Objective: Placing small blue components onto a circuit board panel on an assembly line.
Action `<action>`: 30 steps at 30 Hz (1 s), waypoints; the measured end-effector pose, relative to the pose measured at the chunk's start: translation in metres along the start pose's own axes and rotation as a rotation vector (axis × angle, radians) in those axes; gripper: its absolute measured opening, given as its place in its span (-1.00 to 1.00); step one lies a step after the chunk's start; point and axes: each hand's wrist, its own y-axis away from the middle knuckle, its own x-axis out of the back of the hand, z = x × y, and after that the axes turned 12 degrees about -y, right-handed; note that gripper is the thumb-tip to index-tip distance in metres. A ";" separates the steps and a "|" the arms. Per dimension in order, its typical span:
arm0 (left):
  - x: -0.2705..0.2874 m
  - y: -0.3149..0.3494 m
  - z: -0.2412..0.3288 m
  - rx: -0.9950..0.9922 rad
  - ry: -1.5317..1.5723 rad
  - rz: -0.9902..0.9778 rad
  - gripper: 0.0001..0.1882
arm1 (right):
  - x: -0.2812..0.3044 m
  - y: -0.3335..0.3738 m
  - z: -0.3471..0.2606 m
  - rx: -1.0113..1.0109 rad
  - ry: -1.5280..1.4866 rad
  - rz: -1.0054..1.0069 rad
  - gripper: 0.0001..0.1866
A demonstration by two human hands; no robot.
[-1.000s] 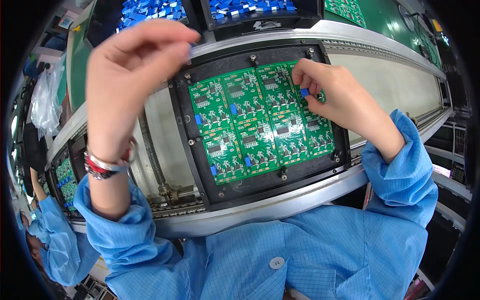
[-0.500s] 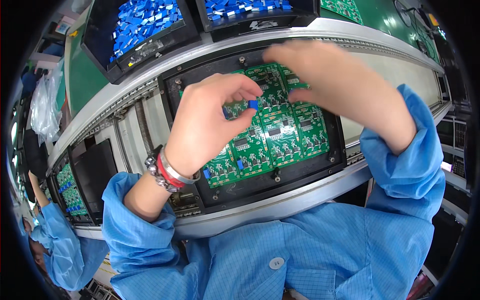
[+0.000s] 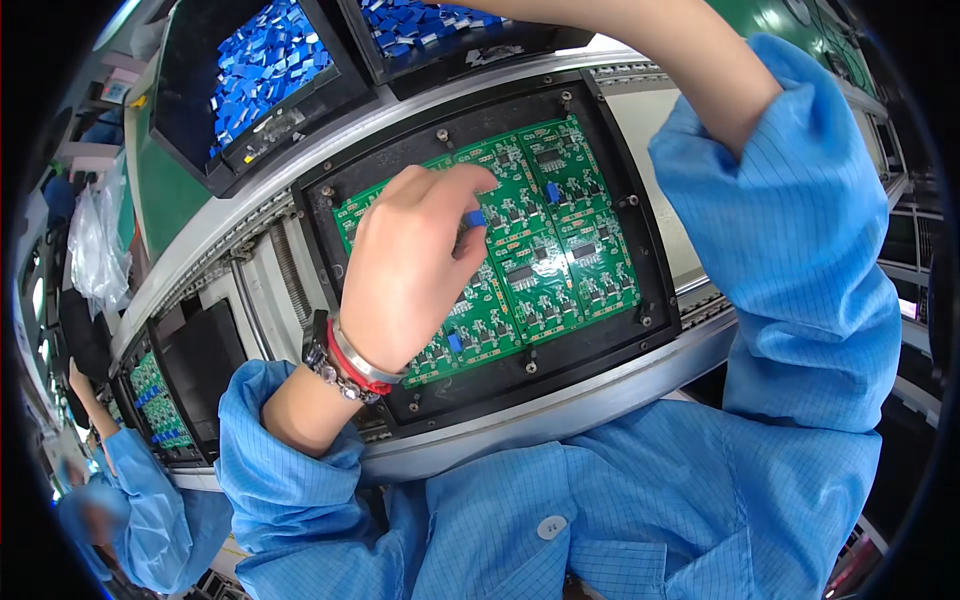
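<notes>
My left hand (image 3: 405,255) is over the left half of a green circuit board panel (image 3: 590,275). Its thumb and index finger close around a small blue block-shaped component (image 3: 474,217). On the panel, one blue component (image 3: 553,192) stands at the upper right and another blue component (image 3: 454,342) near the lower edge. A black frame (image 3: 590,352) with screws holds the panel. My right hand (image 3: 535,8) reaches over the far black bin (image 3: 490,58) of blue components; the top picture edge cuts it off and its fingers are hidden.
Another black bin (image 3: 185,110) full of blue components stands at the far left. Metal conveyor rails (image 3: 560,395) run along both sides of the frame. Further left are a second board frame (image 3: 155,400), a co-worker's blue sleeve (image 3: 145,480) and a clear plastic bag (image 3: 98,235).
My right hand has left the panel and moved up to the far bin. A blue component now stands where it was. The left hand keeps its blue component; the view has shifted slightly.
</notes>
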 end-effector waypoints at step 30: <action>0.078 -0.092 -0.125 -0.061 -0.607 -0.169 -0.69 | 0.000 0.020 0.040 0.073 0.507 -0.184 -0.90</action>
